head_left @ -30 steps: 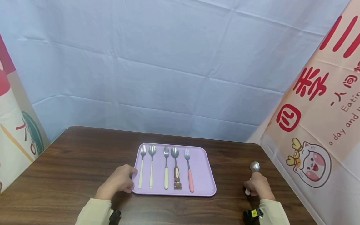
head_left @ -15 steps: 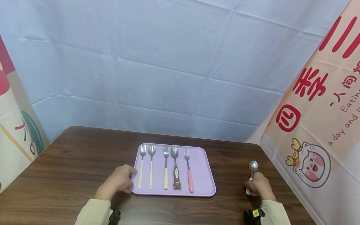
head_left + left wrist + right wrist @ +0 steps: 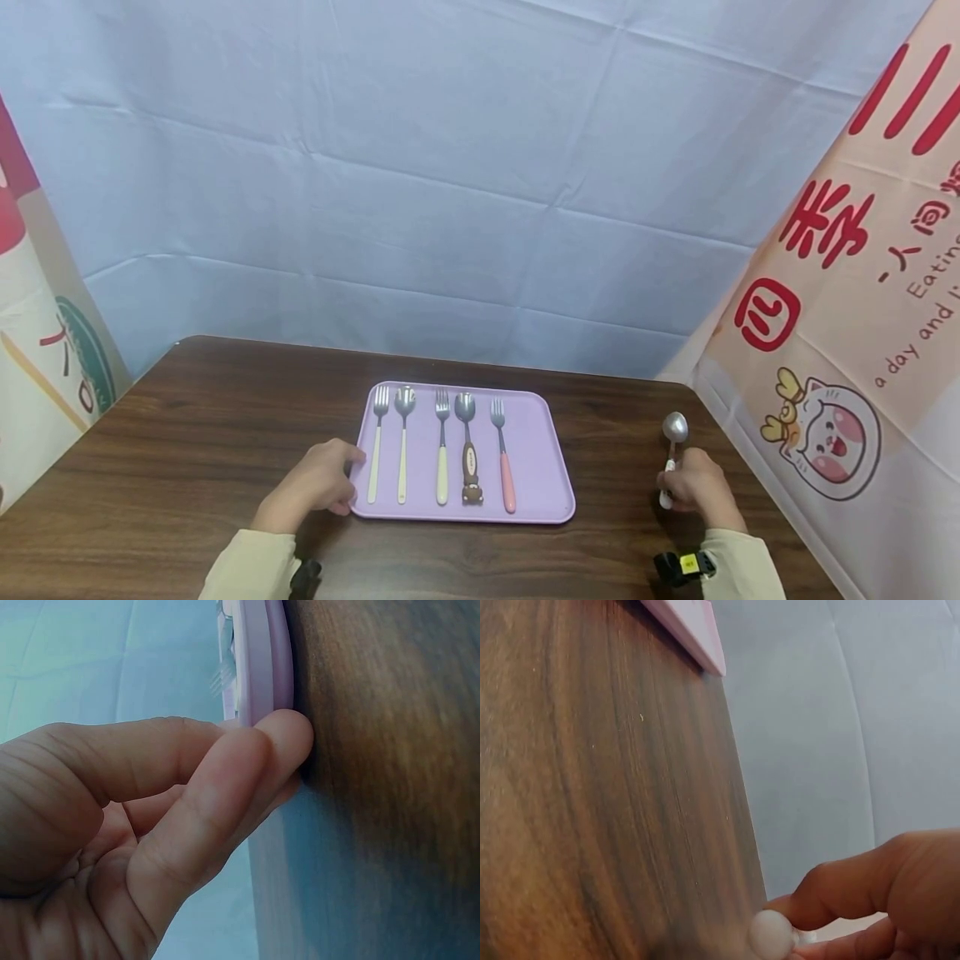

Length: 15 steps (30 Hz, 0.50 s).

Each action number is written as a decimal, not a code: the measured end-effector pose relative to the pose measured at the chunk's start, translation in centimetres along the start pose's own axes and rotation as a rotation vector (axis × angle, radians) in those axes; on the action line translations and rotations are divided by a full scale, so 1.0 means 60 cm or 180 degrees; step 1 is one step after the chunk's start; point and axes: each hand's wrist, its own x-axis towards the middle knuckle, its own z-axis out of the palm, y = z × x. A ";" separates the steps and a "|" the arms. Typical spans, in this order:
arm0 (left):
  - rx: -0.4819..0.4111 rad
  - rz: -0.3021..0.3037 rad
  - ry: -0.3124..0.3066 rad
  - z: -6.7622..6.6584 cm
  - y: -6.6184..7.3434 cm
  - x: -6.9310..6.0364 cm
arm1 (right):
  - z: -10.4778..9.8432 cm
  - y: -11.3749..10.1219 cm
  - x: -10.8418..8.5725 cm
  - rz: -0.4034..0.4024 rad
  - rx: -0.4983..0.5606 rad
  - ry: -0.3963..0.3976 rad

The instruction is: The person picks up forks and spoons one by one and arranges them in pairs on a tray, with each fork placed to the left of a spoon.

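Observation:
My right hand (image 3: pixel 699 485) pinches a spoon (image 3: pixel 675 428) by its white handle, right of the tray. The spoon's metal bowl points away from me, and the rounded white handle end (image 3: pixel 771 934) shows in the right wrist view. At the lilac tray's (image 3: pixel 543 467) left edge, my left hand (image 3: pixel 321 479) grips the rim with curled fingers and thumb. On the tray lie, left to right, a white-handled fork (image 3: pixel 377 450), a cream-handled spoon (image 3: pixel 403 442), a cream-handled fork (image 3: pixel 442 450), a brown bear-handled spoon (image 3: pixel 470 458) and a pink-handled fork (image 3: pixel 505 458).
The tray rests on a dark wooden table (image 3: pixel 187 433) with rounded back corners. Behind it hangs a pale blue cloth (image 3: pixel 420 183). A printed banner (image 3: pixel 840 333) slants along the right side, and another printed cloth (image 3: pixel 37 350) hangs at left.
My right hand has shifted slightly away from me with the spoon, whose bowl now sits farther up the table. The left hand and the tray have stayed nearly still.

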 end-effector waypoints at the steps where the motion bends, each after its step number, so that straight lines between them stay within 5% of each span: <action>1: -0.0010 -0.0003 -0.0001 0.000 0.000 0.000 | 0.000 -0.001 -0.001 -0.0001 -0.0011 0.0001; 15: 0.0005 -0.0022 -0.0019 0.000 0.001 0.000 | 0.014 -0.014 -0.004 -0.0161 -0.0028 0.0048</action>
